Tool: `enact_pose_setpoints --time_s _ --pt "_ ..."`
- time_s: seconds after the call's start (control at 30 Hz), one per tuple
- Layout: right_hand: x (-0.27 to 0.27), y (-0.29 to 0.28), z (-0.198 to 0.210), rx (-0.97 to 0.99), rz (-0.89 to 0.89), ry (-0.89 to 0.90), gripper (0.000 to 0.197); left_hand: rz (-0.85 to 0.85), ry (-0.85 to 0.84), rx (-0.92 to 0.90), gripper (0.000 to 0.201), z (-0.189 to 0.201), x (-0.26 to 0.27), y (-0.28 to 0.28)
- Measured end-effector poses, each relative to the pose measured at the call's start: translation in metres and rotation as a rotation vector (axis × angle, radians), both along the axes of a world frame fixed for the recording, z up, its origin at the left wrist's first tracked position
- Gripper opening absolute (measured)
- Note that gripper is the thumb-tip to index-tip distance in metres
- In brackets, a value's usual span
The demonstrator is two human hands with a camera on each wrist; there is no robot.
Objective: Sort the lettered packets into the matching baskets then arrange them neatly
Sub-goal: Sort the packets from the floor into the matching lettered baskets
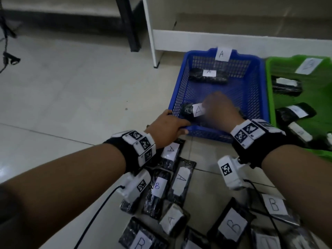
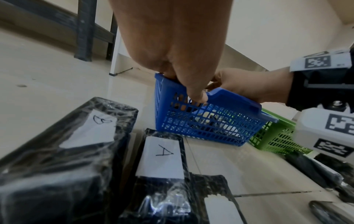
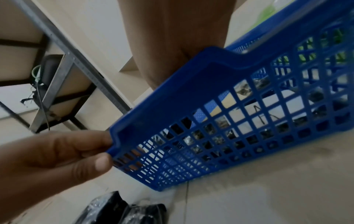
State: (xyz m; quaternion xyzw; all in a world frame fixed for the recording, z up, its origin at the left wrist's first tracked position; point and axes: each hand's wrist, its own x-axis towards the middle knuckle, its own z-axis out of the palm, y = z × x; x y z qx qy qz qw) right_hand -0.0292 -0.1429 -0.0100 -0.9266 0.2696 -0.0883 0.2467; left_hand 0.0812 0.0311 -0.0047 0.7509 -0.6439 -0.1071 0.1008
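The blue basket (image 1: 179, 90), tagged A, stands on the floor ahead. My left hand (image 1: 177, 123) grips its near left corner, fingers over the rim (image 2: 162, 77) and thumb outside on the mesh (image 3: 99, 163). My right hand (image 1: 208, 106) reaches down inside and holds a black packet labelled A (image 1: 192, 110) near the front wall; motion blur hides the fingertips. Another A packet (image 1: 208, 76) lies at the back of the basket. The green basket (image 1: 319, 94), tagged B, stands to the right with several packets in it.
Several loose packets labelled A (image 1: 170, 151) and B (image 1: 231, 225) lie on the tiled floor under and behind my wrists. A white shelf unit (image 1: 152, 42) and a black leg (image 1: 129, 24) stand behind the baskets. Bare floor stretches to the left.
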Motion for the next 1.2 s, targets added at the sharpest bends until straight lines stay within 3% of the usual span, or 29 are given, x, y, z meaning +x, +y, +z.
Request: enact_pose_setpoints --time_s 0.07,0.17,0.27,0.33,0.37,0.4,0.5,0.57,0.63,0.7,0.77,0.9,1.0,1.1,1.2 --pt "0.003 -0.003 -0.005 -0.062 0.04 0.106 0.035 0.003 0.019 -0.004 0.031 0.001 0.001 0.0" --pt "-0.001 -0.005 -0.006 -0.073 0.05 0.482 0.048 0.036 0.111 0.055 0.031 0.004 0.002 -0.004" --pt "-0.007 -0.003 0.005 -0.046 0.048 0.564 0.049 0.183 0.547 0.073 0.038 0.019 0.001 -0.005" --pt "-0.012 0.001 0.011 -0.044 0.05 0.499 0.048 0.384 0.892 -0.081 0.035 0.035 0.006 -0.004" --pt "-0.015 0.003 0.012 -0.047 0.014 0.412 0.045 0.489 0.985 -0.179 0.032 0.042 0.012 -0.003" --pt "-0.016 0.007 0.014 -0.05 -0.042 0.289 0.042 0.578 0.985 -0.247 0.028 0.046 0.019 -0.001" --pt "-0.02 0.028 0.02 -0.12 -0.094 -0.112 0.028 0.67 0.638 -0.176 0.028 0.042 0.043 0.013" --pt "-0.025 0.051 0.028 -0.218 -0.021 -0.276 0.019 0.609 0.478 0.118 0.044 0.034 0.052 0.027" --pt "-0.031 0.077 0.031 -0.233 0.123 -0.324 0.012 0.486 0.376 0.417 0.065 0.024 0.051 0.039" --pt "-0.035 0.099 0.025 -0.225 0.302 -0.247 0.01 0.389 0.323 0.539 0.078 0.013 0.046 0.047" --pt "-0.036 0.114 0.01 -0.199 0.37 -0.064 0.015 0.361 0.295 0.547 0.082 0.003 0.044 0.05" --pt "-0.031 0.129 -0.02 0.034 0.092 0.261 0.051 0.435 0.207 0.544 0.08 0.006 0.044 0.052" --pt "-0.025 0.139 -0.039 0.066 0.028 0.425 0.085 0.41 0.185 0.537 0.069 0.01 0.046 0.054" --pt "-0.02 0.145 -0.045 0.056 0.044 0.443 0.091 0.476 0.275 0.478 0.057 0.014 0.049 0.062" --pt "-0.018 0.144 -0.039 0.143 0.06 0.261 0.087 0.543 0.437 0.426 0.047 0.017 0.051 0.066"
